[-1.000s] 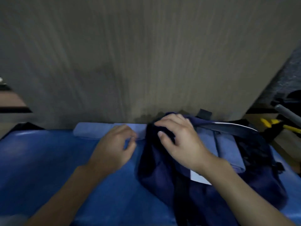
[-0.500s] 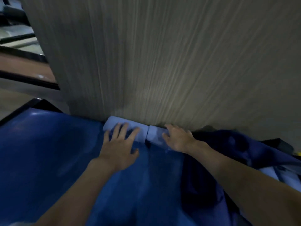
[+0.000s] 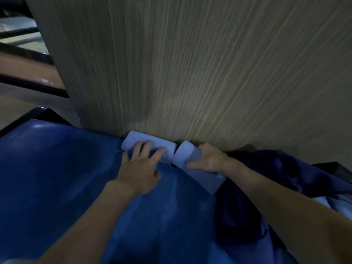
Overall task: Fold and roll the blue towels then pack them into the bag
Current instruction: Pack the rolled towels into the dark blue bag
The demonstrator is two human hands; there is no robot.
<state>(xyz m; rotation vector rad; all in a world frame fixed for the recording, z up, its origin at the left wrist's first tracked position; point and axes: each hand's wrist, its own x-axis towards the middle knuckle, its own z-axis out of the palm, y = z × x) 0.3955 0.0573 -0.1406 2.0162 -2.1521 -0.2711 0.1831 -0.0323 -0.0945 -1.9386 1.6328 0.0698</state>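
Two rolled light blue towels lie side by side against the foot of a wooden panel. My left hand (image 3: 142, 166) rests on the left towel roll (image 3: 141, 142) with its fingers spread straight over it. My right hand (image 3: 206, 159) grips the right towel roll (image 3: 185, 153), thumb on the near side and fingers behind it, and this roll has come away from the panel and angles toward me. The dark navy bag (image 3: 270, 180) lies crumpled at the right, partly under my right forearm.
A blue cloth (image 3: 57, 178) covers the table. The grained wooden panel (image 3: 190, 73) stands upright just behind the towels. Shelves or rails (image 3: 28, 60) show at the far left beyond the table's black edge. More light blue fabric (image 3: 335, 204) peeks out at the bag's right edge.
One second ago both hands were at the bag's opening. They then moved left to the two rolls. My right hand has now closed around the right roll and pulled it from the panel.
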